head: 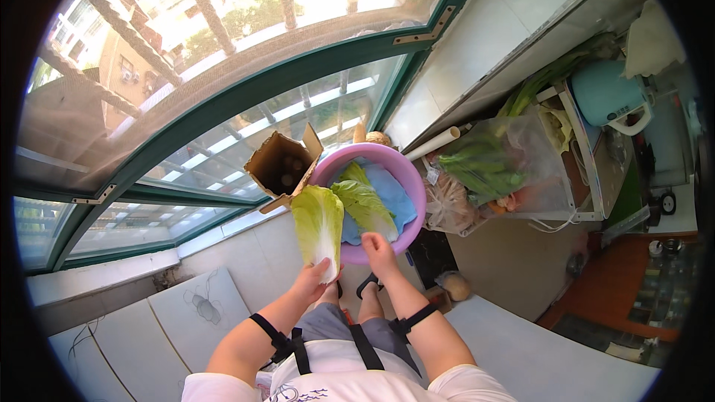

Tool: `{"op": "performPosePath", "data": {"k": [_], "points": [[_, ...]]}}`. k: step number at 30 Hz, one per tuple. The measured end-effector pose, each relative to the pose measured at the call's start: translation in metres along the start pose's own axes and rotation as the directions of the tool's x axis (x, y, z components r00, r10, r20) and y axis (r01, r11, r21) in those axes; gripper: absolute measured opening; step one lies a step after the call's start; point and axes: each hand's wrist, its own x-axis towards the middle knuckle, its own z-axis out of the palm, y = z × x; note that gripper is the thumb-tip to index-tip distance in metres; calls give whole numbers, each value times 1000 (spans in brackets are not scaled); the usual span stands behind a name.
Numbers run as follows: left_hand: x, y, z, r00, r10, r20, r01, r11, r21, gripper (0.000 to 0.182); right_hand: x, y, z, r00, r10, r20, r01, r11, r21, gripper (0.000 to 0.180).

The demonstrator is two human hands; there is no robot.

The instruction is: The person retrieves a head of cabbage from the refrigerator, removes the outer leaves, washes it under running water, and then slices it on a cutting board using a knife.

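Note:
My left hand point(316, 282) grips the white stem end of a large cabbage leaf point(317, 223), which points away from me beside the basin's left rim. A round pink plastic basin point(414, 178) stands before me, lined with blue cloth or plastic point(402, 192). Inside lie more green leaves point(363, 201) with pale ribs. My right hand point(379, 251) is over the near rim of the basin, fingers curled, close to the stem end of one of these leaves. Whether its fingers pinch that leaf cannot be told.
An open cardboard box point(279, 164) adjoins the basin at the left, below a green-framed window point(335, 56). To the right are a white pipe point(433, 143), a clear bag of green vegetables point(486, 162), another plastic bag point(447, 201) and a turquoise appliance point(606, 92). A white surface point(519, 340) lies at the lower right.

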Motion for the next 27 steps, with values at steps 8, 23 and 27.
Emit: {"op": "performPosePath", "data": {"k": [8, 23, 27], "points": [[-37, 7, 4, 996, -69, -53, 70, 997, 21, 42, 72, 24, -27, 983, -92, -162, -85, 552, -830, 37], [-28, -21, 63, 956, -207, 208, 117, 918, 379, 49, -142, -13, -188, 939, 114, -323, 44, 895, 444, 69], [-11, -56, 140, 909, -283, 307, 81, 841, 535, 48, -164, -15, -232, 940, 151, -307, 52, 823, 566, 66]]}}
